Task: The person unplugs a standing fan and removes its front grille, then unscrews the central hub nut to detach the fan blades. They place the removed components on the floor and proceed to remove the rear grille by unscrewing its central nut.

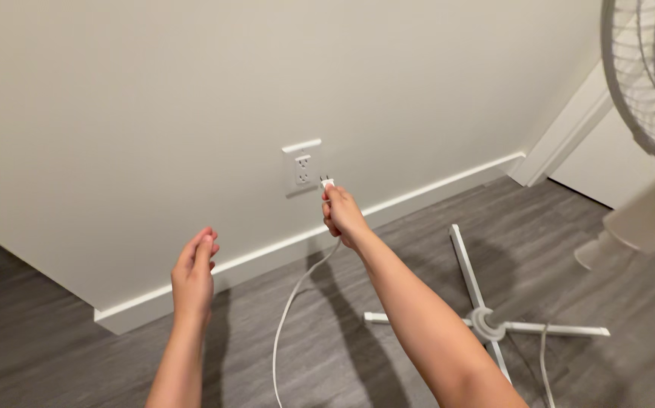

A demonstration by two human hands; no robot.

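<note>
head view, downward toward wall [154, 113]

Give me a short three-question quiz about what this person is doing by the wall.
1. True or false: the plug is already pushed into the wall outlet.
2. Which hand holds the plug: A) left hand, B) right hand?
3. What shape is the fan base on the floor?

Key
1. False; its prongs sit just short of the outlet.
2. B; the left hand is open and empty.
3. A white cross of four legs.
</note>
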